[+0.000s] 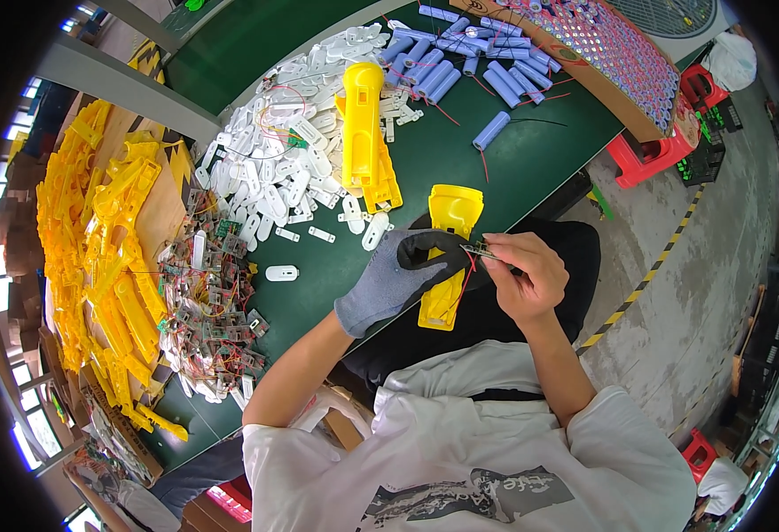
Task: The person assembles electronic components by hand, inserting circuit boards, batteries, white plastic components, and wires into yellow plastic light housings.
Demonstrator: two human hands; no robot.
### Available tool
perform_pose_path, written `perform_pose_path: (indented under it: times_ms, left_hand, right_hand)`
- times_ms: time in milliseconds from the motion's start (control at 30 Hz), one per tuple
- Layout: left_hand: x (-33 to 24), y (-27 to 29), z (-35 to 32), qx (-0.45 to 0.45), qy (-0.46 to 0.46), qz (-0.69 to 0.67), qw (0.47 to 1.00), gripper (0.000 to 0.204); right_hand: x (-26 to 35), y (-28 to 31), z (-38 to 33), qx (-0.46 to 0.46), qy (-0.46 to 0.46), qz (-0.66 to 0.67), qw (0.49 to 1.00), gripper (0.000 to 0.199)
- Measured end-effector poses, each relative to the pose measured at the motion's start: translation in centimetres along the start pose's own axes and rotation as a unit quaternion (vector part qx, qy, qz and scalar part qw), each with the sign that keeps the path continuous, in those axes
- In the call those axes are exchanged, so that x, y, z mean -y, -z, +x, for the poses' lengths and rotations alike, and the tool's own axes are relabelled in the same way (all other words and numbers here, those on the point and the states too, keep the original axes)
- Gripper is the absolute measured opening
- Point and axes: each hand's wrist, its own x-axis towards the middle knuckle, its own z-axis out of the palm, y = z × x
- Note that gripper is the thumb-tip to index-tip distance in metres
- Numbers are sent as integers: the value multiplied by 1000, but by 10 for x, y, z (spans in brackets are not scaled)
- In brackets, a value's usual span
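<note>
My left hand [404,270], in a grey glove with black fingertips, grips a yellow plastic torch shell half [447,253] at the near edge of the green table [496,177]. My bare right hand [525,275] pinches a small circuit board with red wires [478,253] right against the shell's middle, touching the gloved fingertips. A second yellow torch shell [364,133] lies on the table beyond, beside flat yellow shell parts.
White plastic pieces [274,168] spread over the table's middle. Blue cylindrical battery cells [460,53] lie at the far end beside a tray of cells [620,53]. Wired circuit boards [216,310] and stacked yellow shells [97,257] fill the left. Red stools [651,155] stand right.
</note>
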Motion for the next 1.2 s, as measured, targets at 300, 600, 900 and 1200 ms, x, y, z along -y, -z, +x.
perform_pose_path:
  times_ms: [300,600,900,1200]
  left_hand:
    - [8,5,3,-34,-63,37,997,14]
    - [6,10,-2,-2,-33,6,999,18]
    - [-2,2,-7,63,-110,176,976,43]
    - [12,2,-10,62,-157,229,959,50]
  right_hand:
    - [5,-7,-7,-11,-69,-10,998,18]
    - [5,-8,-10,-1,-201,44,979,10]
    - [8,-5,-9,18,-320,158,934,9]
    - [15,0,-1,29,-380,283,880,8]
